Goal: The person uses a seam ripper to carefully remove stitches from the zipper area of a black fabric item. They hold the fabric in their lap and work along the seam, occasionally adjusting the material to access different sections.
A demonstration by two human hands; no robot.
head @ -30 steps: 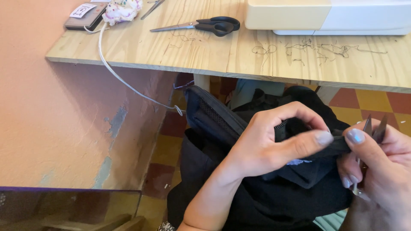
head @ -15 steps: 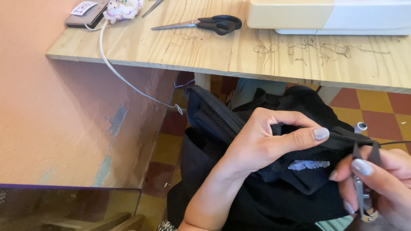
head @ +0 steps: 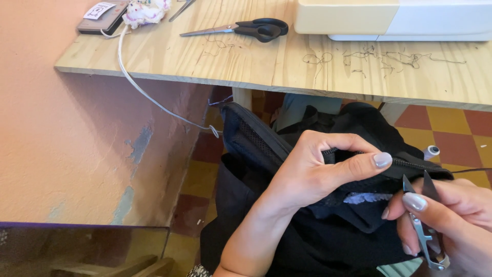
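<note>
I read this as the trimming step on a black bag (head: 307, 236) that lies in the lap below the desk (head: 287, 61). My left hand (head: 312, 174) is closed on the bag's edge, thumb and fingers pinching the fabric right along the zipper (head: 410, 165), which runs off toward 3 o'clock. My right hand (head: 451, 220), at 3 o'clock from the left, is wrapped around a small pair of thread snips (head: 423, 225); the blades point up toward 12 o'clock, stand a little apart, and their tips sit just beside the zipper. A thin dark thread (head: 474, 170) leaves the zipper area toward the right edge; where it ends I cannot tell.

In my judgement the next move calls for a steady pinch from the left hand and a small, careful closing of the snips on the thread alone, clear of the zipper tape and my thumb.

On the desk, at 12 o'clock from my hands, lie black-handled scissors (head: 246, 29), loose thread scraps (head: 379, 57) and the base of a sewing machine (head: 394, 19).
</note>
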